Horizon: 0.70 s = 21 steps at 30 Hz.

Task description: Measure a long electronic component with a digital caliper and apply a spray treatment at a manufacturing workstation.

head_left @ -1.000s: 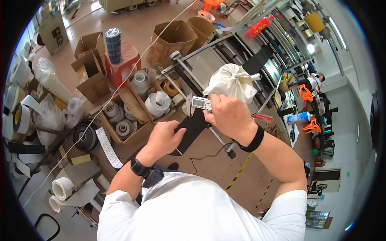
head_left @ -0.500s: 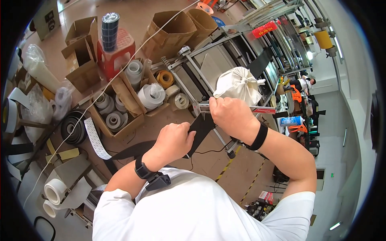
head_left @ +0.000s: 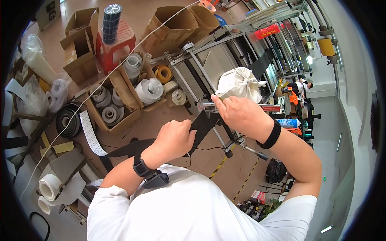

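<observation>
My left hand (head_left: 172,139) is closed on a long black strip (head_left: 204,127). The strip's far end rises toward the right hand, while its other end trails down to the left behind my wrist. My right hand (head_left: 244,117) is wrapped round a slim metal caliper (head_left: 271,108) with a red label, mostly covered by the fingers. The caliper's jaw end sits at the strip's far end; whether it pinches the strip is too small to tell. Just beyond that hand lies a tied white cloth bag (head_left: 240,85) on a metal-framed machine (head_left: 203,76).
Cardboard boxes of rolls (head_left: 114,116) stand on the floor ahead left, near a red stool (head_left: 116,46) bearing a dark wrapped roll. A white cord (head_left: 138,45) crosses the view. A spray can (head_left: 288,123) is at right; white rolls (head_left: 50,186) are at lower left.
My right hand has shifted slightly right, and its index finger now reaches out along the caliper's jaw end. My left hand keeps its hold on the strip. The whole view has turned a little.
</observation>
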{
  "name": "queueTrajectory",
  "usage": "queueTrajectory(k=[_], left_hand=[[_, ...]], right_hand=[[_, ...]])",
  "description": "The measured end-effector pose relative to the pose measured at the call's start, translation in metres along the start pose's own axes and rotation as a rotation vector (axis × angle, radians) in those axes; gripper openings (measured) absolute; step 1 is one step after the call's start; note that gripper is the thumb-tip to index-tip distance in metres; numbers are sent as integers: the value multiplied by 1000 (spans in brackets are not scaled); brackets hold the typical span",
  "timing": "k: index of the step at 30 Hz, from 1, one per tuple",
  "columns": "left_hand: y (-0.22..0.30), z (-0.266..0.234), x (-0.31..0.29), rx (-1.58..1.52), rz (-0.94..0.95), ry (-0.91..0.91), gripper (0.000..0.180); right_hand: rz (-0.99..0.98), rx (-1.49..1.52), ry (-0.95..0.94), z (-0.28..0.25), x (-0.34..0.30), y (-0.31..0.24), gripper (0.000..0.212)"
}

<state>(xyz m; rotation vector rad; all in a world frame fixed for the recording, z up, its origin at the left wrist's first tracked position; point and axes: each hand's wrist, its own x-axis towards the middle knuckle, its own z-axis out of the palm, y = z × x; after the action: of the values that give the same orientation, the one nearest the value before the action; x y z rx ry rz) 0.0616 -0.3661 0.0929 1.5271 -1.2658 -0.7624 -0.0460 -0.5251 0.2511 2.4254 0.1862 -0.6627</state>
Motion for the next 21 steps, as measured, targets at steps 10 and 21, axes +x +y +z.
queueTrajectory(k=[10, 21], left_hand=[[1, -1, 0, -24, -15, -8, 25], [-2, -1, -1, -19, -50, -15, 24]], right_hand=[[-13, -30, -49, 13, 6, 12, 49], [-36, 15, -6, 18, 12, 14, 51]])
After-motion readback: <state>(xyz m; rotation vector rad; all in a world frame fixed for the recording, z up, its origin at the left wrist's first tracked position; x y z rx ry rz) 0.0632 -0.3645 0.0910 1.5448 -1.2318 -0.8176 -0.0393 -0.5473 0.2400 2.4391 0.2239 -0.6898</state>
